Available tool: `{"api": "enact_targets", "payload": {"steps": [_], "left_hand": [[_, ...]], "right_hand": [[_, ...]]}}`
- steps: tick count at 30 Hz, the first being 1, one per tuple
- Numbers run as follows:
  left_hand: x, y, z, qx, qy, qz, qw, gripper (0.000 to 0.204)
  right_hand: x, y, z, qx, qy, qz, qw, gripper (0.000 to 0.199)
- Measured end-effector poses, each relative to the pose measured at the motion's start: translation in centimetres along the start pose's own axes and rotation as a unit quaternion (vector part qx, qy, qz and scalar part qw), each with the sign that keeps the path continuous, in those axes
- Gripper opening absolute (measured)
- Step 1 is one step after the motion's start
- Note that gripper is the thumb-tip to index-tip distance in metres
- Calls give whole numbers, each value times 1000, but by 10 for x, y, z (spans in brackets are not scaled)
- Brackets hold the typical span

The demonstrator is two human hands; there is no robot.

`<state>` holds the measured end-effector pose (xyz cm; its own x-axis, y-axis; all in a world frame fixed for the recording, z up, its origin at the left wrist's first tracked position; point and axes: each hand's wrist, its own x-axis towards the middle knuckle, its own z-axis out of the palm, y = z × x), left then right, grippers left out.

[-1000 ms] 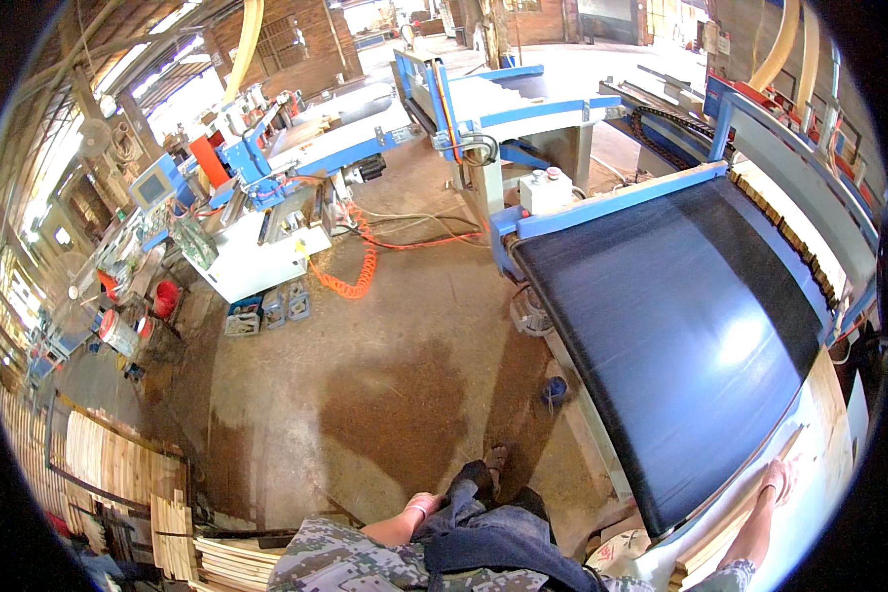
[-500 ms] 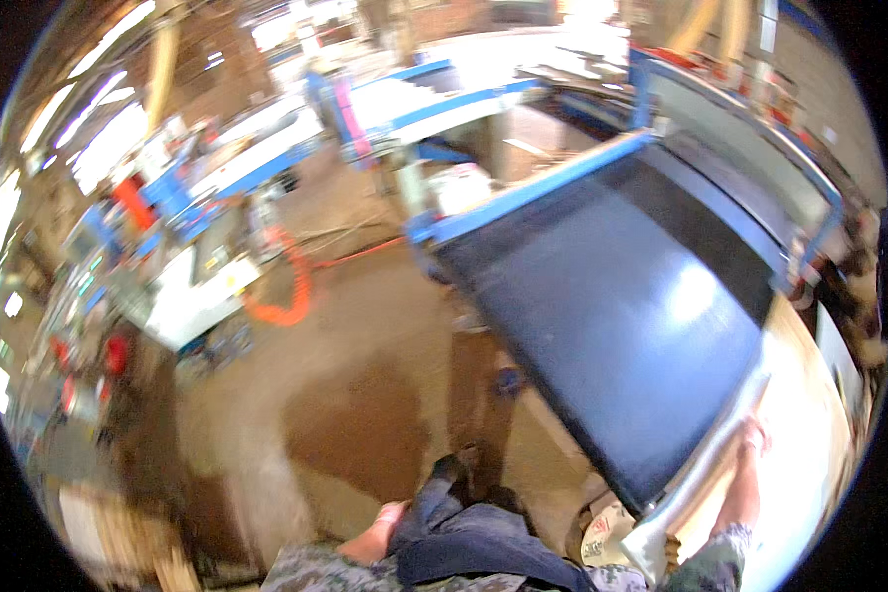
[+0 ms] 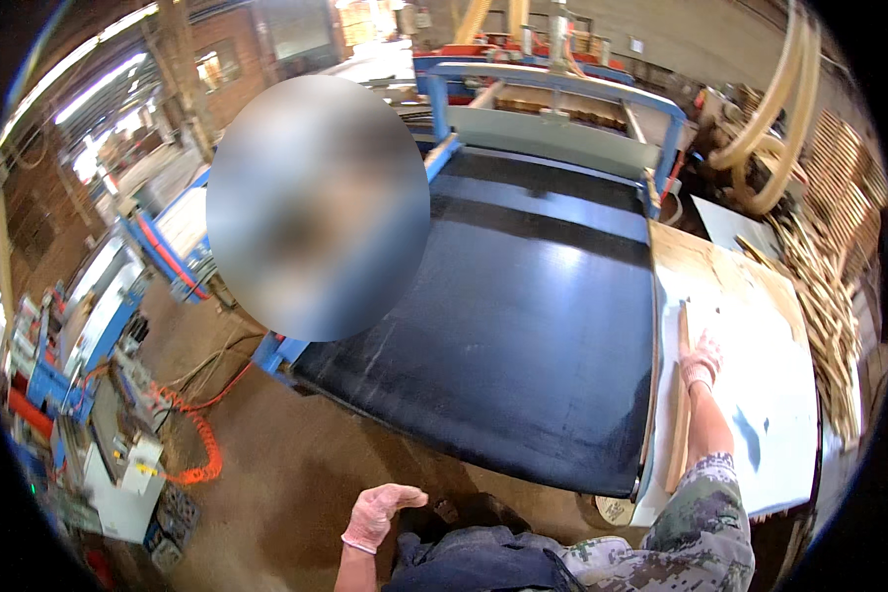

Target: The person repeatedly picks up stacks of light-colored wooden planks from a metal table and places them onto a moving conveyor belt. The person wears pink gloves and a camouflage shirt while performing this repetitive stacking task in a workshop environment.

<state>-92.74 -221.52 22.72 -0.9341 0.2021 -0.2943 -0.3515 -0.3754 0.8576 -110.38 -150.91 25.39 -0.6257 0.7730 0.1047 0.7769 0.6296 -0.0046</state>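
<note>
My left hand [image 3: 379, 515], in a pale pink work glove, is held in front of my body at the lower edge. Its fingers stretch loosely to the right and hold nothing. At the right, my gloved right hand [image 3: 703, 361] lies on a stack topped by a white sheet [image 3: 760, 434], its fingers extended and partly washed out by glare. Against that hand's left side runs a long narrow wooden strip [image 3: 679, 434]. Left of it is a wide black conveyor belt [image 3: 503, 335], which neither hand touches.
A blue machine frame [image 3: 553, 71] spans the belt's far end. Loose wooden sticks [image 3: 824, 306] are piled at the far right, near thick pale hoses [image 3: 775, 118]. An orange coiled hose [image 3: 205, 449] lies at the left. A blurred oval [image 3: 316, 207] hides part of the left side.
My view has swung right, bringing the belt toward the middle. My left hand has come up from beside my body, and my right hand shows farther forward over the white sheet.
</note>
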Motion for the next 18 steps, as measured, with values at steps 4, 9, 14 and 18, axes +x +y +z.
{"api": "enact_targets", "payload": {"steps": [4,9,14,18], "left_hand": [[64,28,70,65,-138,-71,986,45],[125,7,149,108,-250,-96,957,34],[163,-16,231,146,-293,-94,940,36],[185,-33,278,219,-324,-89,916,45]], "right_hand": [[4,6,10,5,17,-12,1000,87],[-5,-19,-40,53,-70,-16,996,81],[8,12,-8,94,31,-14,995,85],[14,80,-15,189,38,-7,981,87]]}}
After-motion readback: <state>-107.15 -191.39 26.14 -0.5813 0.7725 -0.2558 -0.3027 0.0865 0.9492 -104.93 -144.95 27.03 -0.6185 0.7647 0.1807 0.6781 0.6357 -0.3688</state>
